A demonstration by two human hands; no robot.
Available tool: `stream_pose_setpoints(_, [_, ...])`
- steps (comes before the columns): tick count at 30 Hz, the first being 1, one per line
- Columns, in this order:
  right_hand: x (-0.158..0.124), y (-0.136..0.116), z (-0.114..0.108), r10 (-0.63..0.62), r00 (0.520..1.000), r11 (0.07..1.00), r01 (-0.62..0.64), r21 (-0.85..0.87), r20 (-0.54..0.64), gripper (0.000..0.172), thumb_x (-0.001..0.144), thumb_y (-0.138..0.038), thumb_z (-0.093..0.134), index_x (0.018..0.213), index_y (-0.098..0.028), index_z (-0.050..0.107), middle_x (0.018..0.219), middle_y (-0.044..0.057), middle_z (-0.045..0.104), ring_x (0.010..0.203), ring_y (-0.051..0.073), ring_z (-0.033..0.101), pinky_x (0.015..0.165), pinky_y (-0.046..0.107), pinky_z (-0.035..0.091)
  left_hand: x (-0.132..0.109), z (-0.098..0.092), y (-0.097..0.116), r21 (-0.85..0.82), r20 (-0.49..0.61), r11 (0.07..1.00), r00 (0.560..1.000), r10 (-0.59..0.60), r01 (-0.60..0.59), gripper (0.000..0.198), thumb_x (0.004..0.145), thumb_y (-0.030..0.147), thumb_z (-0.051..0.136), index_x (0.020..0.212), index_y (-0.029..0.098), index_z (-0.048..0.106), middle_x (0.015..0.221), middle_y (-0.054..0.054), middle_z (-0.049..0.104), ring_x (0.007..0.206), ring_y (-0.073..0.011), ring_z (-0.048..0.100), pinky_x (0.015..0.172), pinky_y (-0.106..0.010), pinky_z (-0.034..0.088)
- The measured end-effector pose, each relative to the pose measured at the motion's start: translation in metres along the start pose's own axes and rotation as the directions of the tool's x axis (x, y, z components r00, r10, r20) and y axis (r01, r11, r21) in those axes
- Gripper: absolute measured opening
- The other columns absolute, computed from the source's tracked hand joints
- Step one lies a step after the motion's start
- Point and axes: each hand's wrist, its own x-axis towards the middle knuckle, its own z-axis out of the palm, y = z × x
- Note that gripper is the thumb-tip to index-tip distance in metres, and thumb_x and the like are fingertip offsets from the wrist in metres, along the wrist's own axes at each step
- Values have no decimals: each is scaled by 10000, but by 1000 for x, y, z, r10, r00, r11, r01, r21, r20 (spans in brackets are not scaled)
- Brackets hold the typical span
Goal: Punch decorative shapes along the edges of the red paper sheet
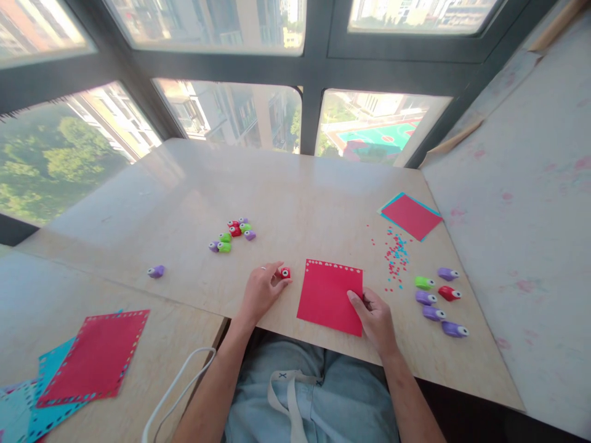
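A red paper square (329, 296) with punched holes along its far edge lies on the wooden table (295, 197) in front of me. My right hand (375, 317) rests on its right edge, thumb on the sheet and fingers curled at the border. My left hand (263, 289) lies just left of the sheet, fingertips closed on a small red paper punch (285, 272).
Several small punches (233, 235) cluster mid-table, a lone purple punch (156, 271) sits left, and more punches (438, 301) lie at the right. Paper confetti (397, 257) and a red-on-blue sheet (410, 216) lie far right. Punched red and blue sheets (87, 363) rest on the lower left table.
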Motion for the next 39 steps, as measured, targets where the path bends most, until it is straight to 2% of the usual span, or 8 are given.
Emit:
stream_pose_setpoints(4, [-1,2,-1,8,1000,1000,-8,-17,3,366,848,-545,602,788,-185,616,679,9,593,584,150,509,510,241,397,-1,3,11,-118,92,992,995,44,-33,401,801,291,760,1167,216,614,926,-46,723,821,-203,674,776,-332,528])
stream_pose_setpoints(8, [-1,3,-1,5,1000,1000,-5,-25,0,362,858,-532,598,745,-189,574,643,-10,546,569,135,469,504,235,377,-2,-2,7,-201,166,979,983,78,-43,353,831,206,698,1173,220,615,892,-23,700,765,-165,655,749,-298,535])
stream_pose_setpoints(11, [-1,3,-1,4,1000,1000,-4,-24,0,355,861,-523,599,741,-190,562,638,-16,533,565,130,455,500,232,368,2,-6,0,-164,143,984,985,99,-75,400,842,141,623,1233,222,607,1013,-58,659,863,-170,649,791,-303,546])
stream_pose_setpoints(14, [-1,3,-1,2,1000,1000,-2,-22,-4,358,858,-520,604,726,-192,553,632,-18,528,566,129,455,500,232,370,11,-7,-4,-101,166,977,965,202,-187,448,830,53,554,1224,247,639,1188,-92,621,1049,-200,626,908,-347,524])
stream_pose_setpoints(18, [0,1,0,8,1000,1000,-8,-6,1,347,860,-518,600,767,-185,584,664,-4,572,578,134,480,508,236,393,24,-3,-2,-45,257,959,925,281,-279,415,804,15,552,1117,247,694,1094,-79,683,999,-214,636,894,-370,517])
stream_pose_setpoints(27, [6,-13,-1,95,995,982,-100,162,36,382,802,-556,667,862,-179,673,783,54,695,669,204,621,577,294,504,24,13,1,-260,129,963,986,101,-65,145,835,200,634,973,206,678,823,-34,705,704,-162,642,669,-263,497])
stream_pose_setpoints(33, [8,-15,-6,134,987,952,-152,267,84,397,796,-531,692,963,-171,699,853,70,717,734,228,661,621,324,538,22,19,5,-203,63,975,993,100,-85,156,819,257,667,966,209,687,813,-27,719,679,-159,627,671,-271,476])
stream_pose_setpoints(39, [7,-13,-6,122,989,950,-141,280,83,409,797,-536,692,987,-174,709,845,62,719,756,229,671,637,321,548,23,18,6,-160,62,981,991,119,-108,160,819,244,664,972,201,686,793,-22,714,670,-155,623,683,-275,473])
